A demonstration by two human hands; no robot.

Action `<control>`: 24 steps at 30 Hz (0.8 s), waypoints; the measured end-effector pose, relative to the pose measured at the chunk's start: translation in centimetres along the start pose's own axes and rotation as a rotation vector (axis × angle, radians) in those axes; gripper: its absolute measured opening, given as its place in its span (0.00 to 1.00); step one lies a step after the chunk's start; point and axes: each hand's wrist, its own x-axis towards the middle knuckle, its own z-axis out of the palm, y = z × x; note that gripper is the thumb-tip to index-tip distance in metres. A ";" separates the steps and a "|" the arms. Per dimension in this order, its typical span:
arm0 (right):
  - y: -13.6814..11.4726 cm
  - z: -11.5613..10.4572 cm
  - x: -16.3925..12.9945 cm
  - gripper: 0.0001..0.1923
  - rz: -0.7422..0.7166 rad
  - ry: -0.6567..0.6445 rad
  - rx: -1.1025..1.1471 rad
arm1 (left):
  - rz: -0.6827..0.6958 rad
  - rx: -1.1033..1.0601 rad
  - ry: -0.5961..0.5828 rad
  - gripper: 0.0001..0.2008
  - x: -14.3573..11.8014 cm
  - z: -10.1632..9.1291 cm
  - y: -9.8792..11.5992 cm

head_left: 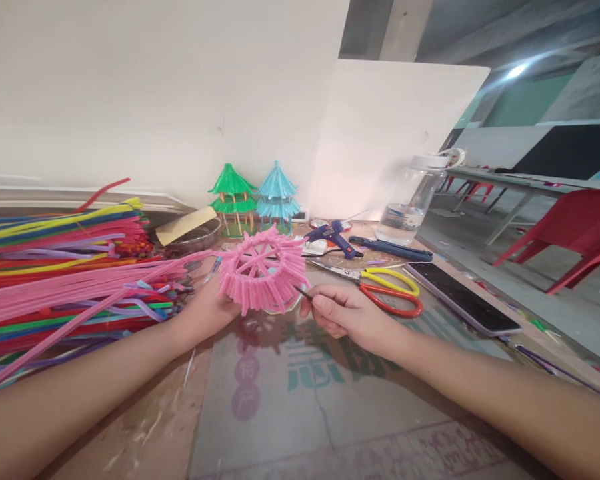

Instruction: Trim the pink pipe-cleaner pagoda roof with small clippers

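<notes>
Pink fuzzy ring (pixel 260 293) is up over the worktop (pixel 145 420), about mid-width, clear of the surface. Left hand (pixel 214 303) is closed in on its left side; fingers mostly hidden behind it, so can't tell the exact grip. Right hand (pixel 337 310) is pinched narrow on a thin dark tool (pixel 303 293), tip at the ring's right fringe.

Step in hand, my read: working the fringe with the tip. Next move calls for a steady left hold and light tip pressure; too much could bend or pull strands loose. Can't tell if tip actually touches.

Surface: printed sheet (pixel 260 447) along the near edge. Pipe-cleaner pile (pixel 70 267) fills the left side. Back edge: green pagoda model (pixel 229 180), blue pagoda model (pixel 277 183), glue gun (pixel 336 235) just in front; water bottle (pixel 405 217) at back right corner. Scissors (pixel 367 275) beyond right hand, phone (pixel 463 298) near right edge.

Room: pale panel (pixel 155 87) behind the worktop; red chair (pixel 563 230), another table (pixel 510 177), lit lamp (pixel 517 70) off right.
</notes>
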 end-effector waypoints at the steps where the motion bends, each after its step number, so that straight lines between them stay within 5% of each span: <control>1: 0.0 0.0 0.0 0.28 0.002 0.007 -0.009 | 0.004 0.004 0.001 0.18 0.0 0.0 0.0; 24: 0.1 -0.1 0.1 0.28 0.002 0.028 -0.020 | 0.051 0.012 0.008 0.19 -0.1 0.0 0.0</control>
